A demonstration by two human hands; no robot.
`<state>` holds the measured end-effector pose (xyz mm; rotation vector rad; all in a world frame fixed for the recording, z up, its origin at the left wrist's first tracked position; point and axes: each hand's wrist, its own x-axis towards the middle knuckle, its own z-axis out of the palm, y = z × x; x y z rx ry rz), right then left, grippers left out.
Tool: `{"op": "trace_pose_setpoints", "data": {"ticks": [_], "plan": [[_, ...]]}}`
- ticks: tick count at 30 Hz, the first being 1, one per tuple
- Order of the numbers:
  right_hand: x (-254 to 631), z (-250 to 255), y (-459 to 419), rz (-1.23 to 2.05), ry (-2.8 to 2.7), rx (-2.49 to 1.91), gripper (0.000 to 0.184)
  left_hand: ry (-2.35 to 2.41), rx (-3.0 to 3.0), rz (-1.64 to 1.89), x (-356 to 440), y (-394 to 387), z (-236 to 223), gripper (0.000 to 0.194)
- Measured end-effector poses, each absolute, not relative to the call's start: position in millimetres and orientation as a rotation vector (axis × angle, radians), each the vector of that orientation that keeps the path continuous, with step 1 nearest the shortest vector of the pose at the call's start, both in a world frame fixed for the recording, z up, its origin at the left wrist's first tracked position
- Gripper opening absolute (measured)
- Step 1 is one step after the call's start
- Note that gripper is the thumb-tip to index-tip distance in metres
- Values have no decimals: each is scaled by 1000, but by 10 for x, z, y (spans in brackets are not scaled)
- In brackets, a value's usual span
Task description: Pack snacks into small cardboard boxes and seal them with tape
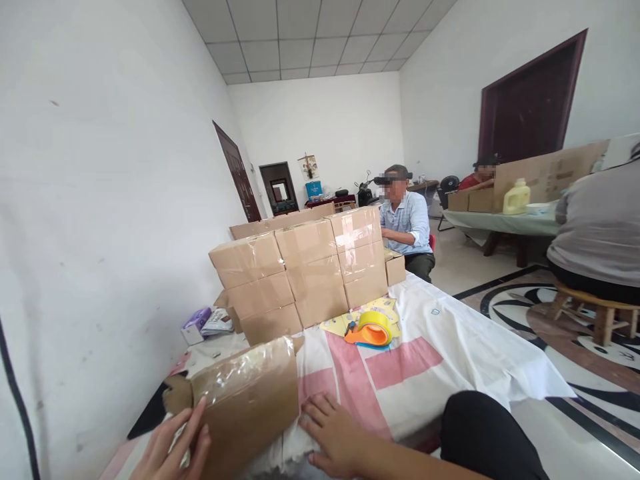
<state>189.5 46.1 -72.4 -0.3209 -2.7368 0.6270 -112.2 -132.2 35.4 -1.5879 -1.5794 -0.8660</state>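
Well — box (253, 413) between left hand (173, 443) and right hand (335, 430)

Left fingers stand slightly apart at the box's left end; their grip I cannot tell. Right fingers spread on creased cloth (465, 347), bare toward its right edge. Farther: round tape (376, 317), then glossy-taped cartons (317, 270) — stacked squarely, backs hidden.

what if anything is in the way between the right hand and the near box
Nothing visible: the right hand rests on the tablecloth, close beside the near box; whether they touch is hard to tell.
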Motion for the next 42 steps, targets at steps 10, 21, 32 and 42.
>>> {"op": "trace_pose_setpoints", "data": {"ticks": [10, 21, 32, 42], "plan": [[1792, -901, 552, 529, -2752, -407, 73, -1835, -1353, -1213, -1043, -793, 119, 31], [1643, -1088, 740, 804, -2450, -960, 85, -2118, -1273, -1472, -965, 49, 191, 11], [1750, -939, 724, 474, -2492, -1186, 77, -2018, -1340, -1674, -846, 437, -59, 7], [1754, -707, 667, 99, -2456, -1212, 32, -2124, -1455, -1638, -804, 252, 47, 2]]}}
